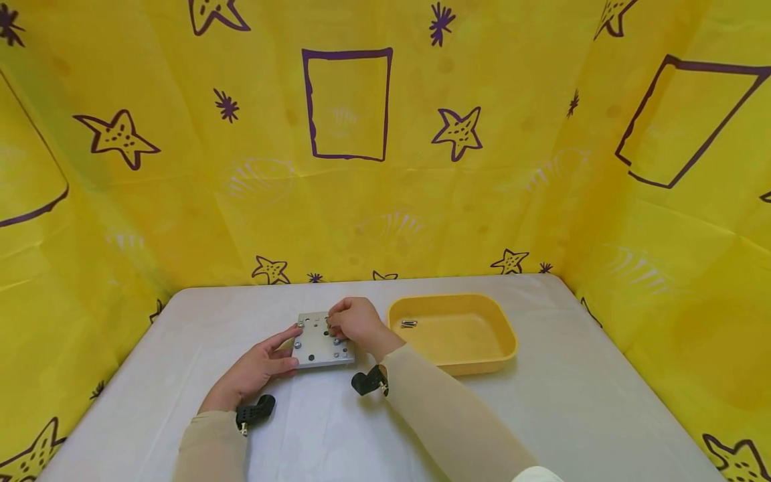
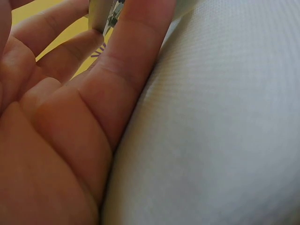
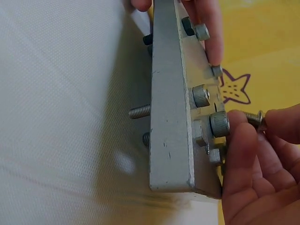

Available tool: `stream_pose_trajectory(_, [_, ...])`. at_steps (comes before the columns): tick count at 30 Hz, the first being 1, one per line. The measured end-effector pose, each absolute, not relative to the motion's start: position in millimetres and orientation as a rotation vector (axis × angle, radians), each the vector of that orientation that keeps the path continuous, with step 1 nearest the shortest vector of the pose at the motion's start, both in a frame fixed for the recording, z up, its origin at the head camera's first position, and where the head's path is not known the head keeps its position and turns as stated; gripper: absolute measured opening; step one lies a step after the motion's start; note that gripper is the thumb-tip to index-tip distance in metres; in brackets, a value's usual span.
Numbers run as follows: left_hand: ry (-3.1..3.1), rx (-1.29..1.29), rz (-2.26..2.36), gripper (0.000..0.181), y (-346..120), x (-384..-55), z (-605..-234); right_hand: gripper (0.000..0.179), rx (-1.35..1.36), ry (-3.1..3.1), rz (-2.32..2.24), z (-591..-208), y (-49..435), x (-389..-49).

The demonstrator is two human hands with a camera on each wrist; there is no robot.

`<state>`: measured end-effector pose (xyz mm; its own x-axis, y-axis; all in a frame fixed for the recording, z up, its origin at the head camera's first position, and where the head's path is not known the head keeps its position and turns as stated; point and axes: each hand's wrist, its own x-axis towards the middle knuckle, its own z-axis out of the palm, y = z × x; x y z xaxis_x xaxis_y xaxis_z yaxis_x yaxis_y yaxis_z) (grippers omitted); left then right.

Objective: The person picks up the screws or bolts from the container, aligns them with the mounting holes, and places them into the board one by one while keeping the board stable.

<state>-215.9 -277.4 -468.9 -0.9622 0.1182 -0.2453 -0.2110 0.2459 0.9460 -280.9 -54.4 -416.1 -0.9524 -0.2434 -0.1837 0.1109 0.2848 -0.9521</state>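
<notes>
A silver metal plate [image 1: 313, 348] with holes and several socket-head screws lies tilted just over the table in the head view. My left hand [image 1: 259, 365] holds it by its left edge, fingers on the far side and thumb near the front corner. Over the plate's back right part, my right hand [image 1: 361, 325] pinches a small screw [image 3: 255, 118] between thumb and fingers. The right wrist view shows the plate edge-on, with a threaded shank [image 3: 139, 111] sticking out underneath. In the left wrist view the palm fills the left side and only a sliver of plate [image 2: 100, 16] appears.
Right of the plate stands a yellow tray [image 1: 464, 367], close beside my right wrist. A few small screws [image 1: 409, 324] lie at its left inside. A white cloth covers the table [image 1: 313, 428], and yellow patterned curtain [image 1: 415, 201] encloses the back and sides.
</notes>
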Motion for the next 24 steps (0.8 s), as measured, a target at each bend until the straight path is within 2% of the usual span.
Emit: stream_pose_trajectory(24, [2.234, -0.028, 1.808, 0.073, -277.0, -214.9, -469.3, 0.006, -0.457, 2.510, -1.368, -425.0, -52.0, -280.7])
